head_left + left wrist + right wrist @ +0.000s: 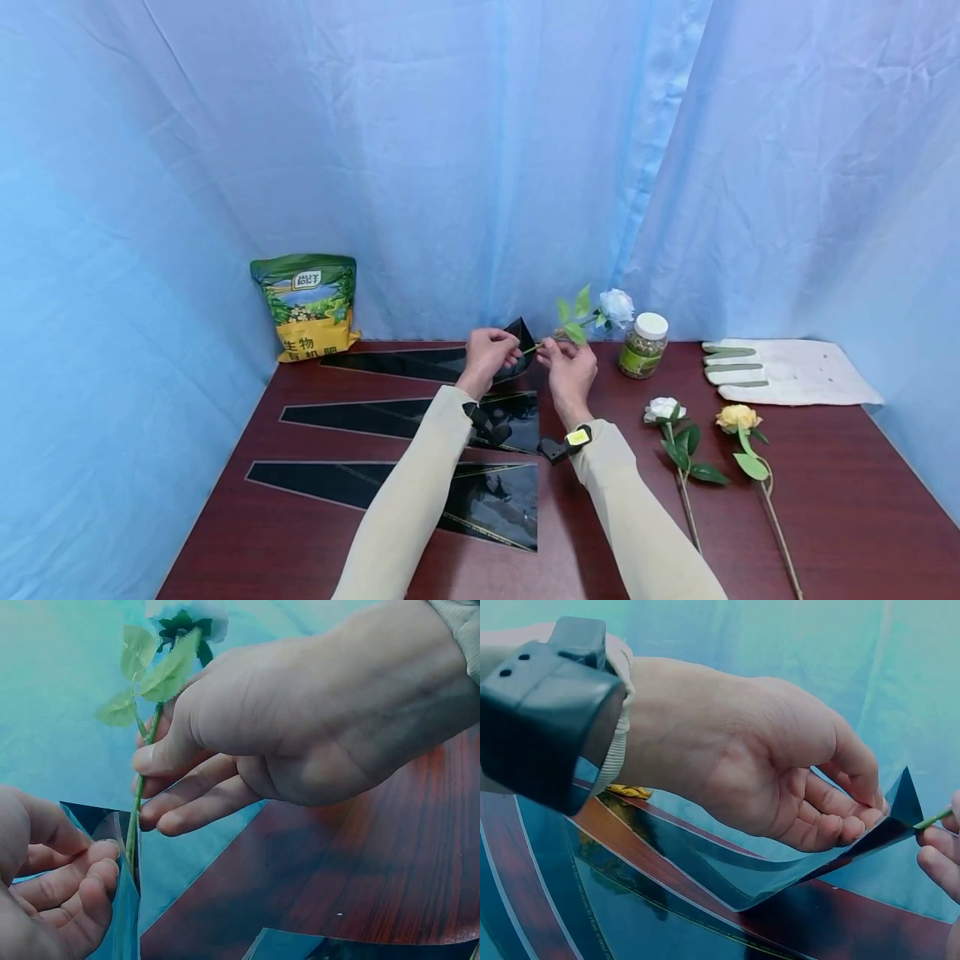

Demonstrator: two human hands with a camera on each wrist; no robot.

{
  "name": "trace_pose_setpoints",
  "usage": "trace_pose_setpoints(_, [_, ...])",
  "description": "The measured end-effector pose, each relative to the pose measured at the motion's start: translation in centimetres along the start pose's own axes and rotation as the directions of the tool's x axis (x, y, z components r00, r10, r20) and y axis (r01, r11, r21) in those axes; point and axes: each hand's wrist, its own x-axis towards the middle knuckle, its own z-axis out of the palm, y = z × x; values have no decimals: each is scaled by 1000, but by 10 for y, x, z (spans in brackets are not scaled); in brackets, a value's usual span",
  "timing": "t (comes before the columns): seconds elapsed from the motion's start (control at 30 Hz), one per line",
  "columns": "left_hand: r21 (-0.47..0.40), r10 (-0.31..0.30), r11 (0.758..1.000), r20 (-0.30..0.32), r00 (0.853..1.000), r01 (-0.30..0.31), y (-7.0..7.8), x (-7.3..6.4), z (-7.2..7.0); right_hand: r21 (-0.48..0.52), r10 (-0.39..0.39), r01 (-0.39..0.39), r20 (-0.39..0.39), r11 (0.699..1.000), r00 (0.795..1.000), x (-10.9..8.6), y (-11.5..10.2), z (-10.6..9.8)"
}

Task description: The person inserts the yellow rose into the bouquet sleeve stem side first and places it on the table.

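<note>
My left hand (491, 354) pinches the open mouth of a black flower sleeve (780, 881), lifting that end while its narrow tail lies on the table. In my right hand (570, 367) is the green stem (155, 724) of a pale blue-white artificial rose (617, 307), held between thumb and fingers. The stem's lower end goes into the sleeve's mouth, where the film hides it. Light green leaves (137, 656) stand just above the right fingers. The bloom points up and to the right, beside a white-lidded jar.
Two more sleeves (337, 414) (322, 479) lie flat in front. A fertilizer bag (311, 308) stands back left, the jar (643, 346) back right. A white rose (663, 409), a yellow rose (738, 417) and a glove (795, 371) lie on the right. Blue curtains (420, 167) surround the table.
</note>
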Motion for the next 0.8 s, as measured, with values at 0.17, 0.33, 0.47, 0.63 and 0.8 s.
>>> trace_pose_setpoints(0.17, [-25,-13,1000,0,1000,13,1,0,-2,-5,3,-3,-5,1000,1000,2,0,-1])
trace_pose_setpoints(0.33, [-36,-26,999,-10,1000,25,2,0,-4,19,-6,7,-57,1000,998,3,0,-2])
trace_pose_setpoints(0.47, [-51,-18,999,-9,1000,17,3,-1,-3,-8,1,-1,-43,1000,999,3,1,0])
trace_pose_setpoints(0.63, [-66,-1,998,10,1000,1,5,-2,1,-129,35,-33,6,991,999,0,1,1])
trace_pose_setpoints(0.8, [-78,-7,997,1,1000,7,5,-1,0,-73,55,-49,77,996,996,-1,0,-1])
